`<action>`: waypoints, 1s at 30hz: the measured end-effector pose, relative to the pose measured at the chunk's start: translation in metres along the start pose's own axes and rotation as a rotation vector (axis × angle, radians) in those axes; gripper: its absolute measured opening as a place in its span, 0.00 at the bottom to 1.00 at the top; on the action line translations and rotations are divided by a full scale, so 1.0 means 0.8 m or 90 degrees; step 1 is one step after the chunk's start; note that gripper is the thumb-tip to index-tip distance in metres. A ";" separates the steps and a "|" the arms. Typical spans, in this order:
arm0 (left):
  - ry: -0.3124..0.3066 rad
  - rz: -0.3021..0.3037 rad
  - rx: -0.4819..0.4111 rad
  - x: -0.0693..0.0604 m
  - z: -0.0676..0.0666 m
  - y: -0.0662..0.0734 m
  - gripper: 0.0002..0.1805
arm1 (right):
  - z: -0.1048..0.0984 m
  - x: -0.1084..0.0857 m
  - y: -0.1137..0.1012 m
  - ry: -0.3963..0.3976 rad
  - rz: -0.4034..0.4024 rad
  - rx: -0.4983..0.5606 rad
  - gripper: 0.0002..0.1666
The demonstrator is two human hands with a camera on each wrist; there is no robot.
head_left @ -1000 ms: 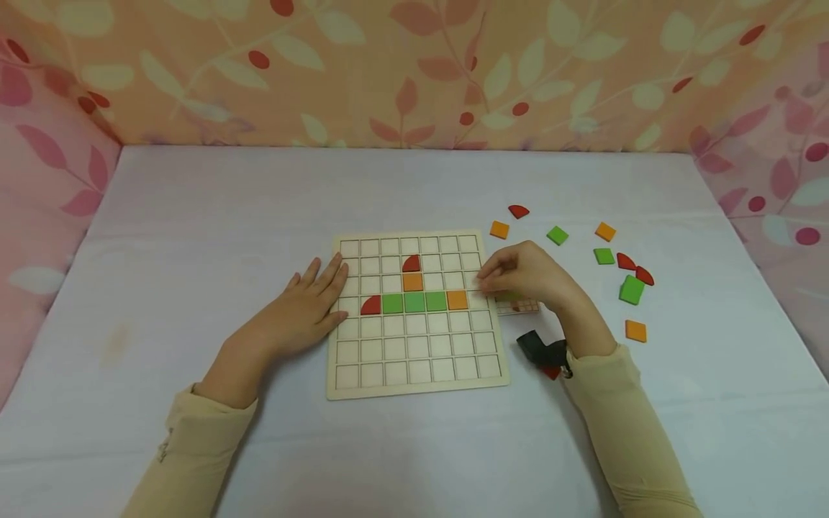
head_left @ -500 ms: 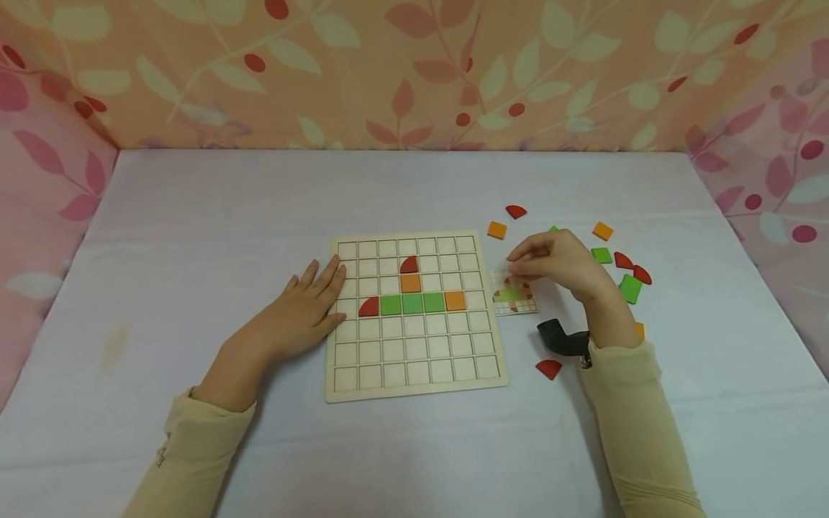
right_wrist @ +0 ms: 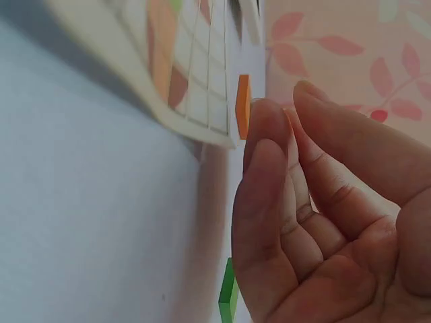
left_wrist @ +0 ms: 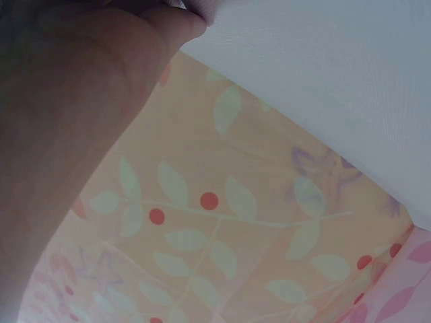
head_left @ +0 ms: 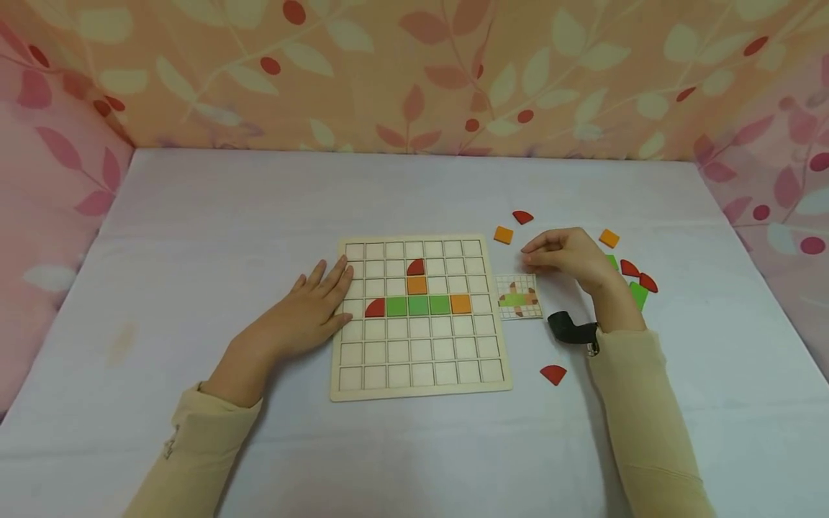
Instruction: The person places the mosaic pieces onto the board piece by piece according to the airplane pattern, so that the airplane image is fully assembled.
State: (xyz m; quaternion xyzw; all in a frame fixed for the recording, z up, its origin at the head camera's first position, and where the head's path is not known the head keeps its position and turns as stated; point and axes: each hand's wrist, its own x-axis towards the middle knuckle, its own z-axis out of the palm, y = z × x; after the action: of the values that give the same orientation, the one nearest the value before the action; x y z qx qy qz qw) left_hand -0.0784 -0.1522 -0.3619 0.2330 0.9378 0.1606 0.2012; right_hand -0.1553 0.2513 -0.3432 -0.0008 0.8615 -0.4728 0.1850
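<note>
The left hand (head_left: 301, 316) lies flat with spread fingers on the left edge of a pale gridded board (head_left: 421, 394). On the board, a row holds a red quarter-circle piece (head_left: 375, 308), several green square tiles (head_left: 418, 305) and an orange tile (head_left: 460, 303). Above that row sit another orange tile (head_left: 417, 285) and a red quarter-circle piece (head_left: 415, 267). Just beyond the upper right of a small pattern card (head_left: 519, 296) hovers the right hand (head_left: 573, 262). In the right wrist view its fingers (right_wrist: 259, 202) bend loosely, thumb apart, holding nothing.
Right of the board lie loose pieces: a red quarter-circle (head_left: 553, 374), another at the back (head_left: 522, 216), orange tiles (head_left: 503, 234) and green tiles (head_left: 638, 295), some partly behind the right hand. A black wrist-camera mount (head_left: 570, 329) juts from the right wrist. Patterned cloth walls (head_left: 363, 79) surround the table.
The right hand has moved right and slightly back from the board's right edge, uncovering the pattern card and the red piece near its wrist. The left hand stays on the board.
</note>
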 end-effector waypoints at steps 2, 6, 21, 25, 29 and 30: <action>0.000 -0.001 -0.002 -0.001 -0.001 0.001 0.38 | -0.002 0.007 0.000 0.005 0.008 0.000 0.16; 0.005 0.003 -0.004 -0.003 -0.004 0.004 0.38 | -0.007 0.021 -0.002 0.008 0.021 -0.001 0.15; 0.017 0.009 -0.001 -0.002 -0.002 0.002 0.37 | -0.010 0.059 -0.015 0.038 0.060 -0.045 0.20; 0.014 0.007 -0.002 -0.003 -0.002 0.003 0.37 | -0.006 0.063 -0.018 0.038 0.042 -0.044 0.20; 0.012 0.006 -0.001 -0.002 -0.002 0.003 0.38 | -0.001 0.066 -0.021 0.037 0.021 -0.068 0.19; 0.012 0.005 0.000 -0.002 -0.001 0.002 0.38 | -0.001 0.067 -0.022 0.039 0.018 -0.079 0.18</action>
State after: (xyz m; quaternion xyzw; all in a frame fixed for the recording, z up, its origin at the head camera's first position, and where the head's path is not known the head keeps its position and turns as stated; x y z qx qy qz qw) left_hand -0.0768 -0.1516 -0.3596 0.2355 0.9387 0.1635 0.1915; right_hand -0.2081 0.2324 -0.3455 0.0142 0.8944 -0.4155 0.1649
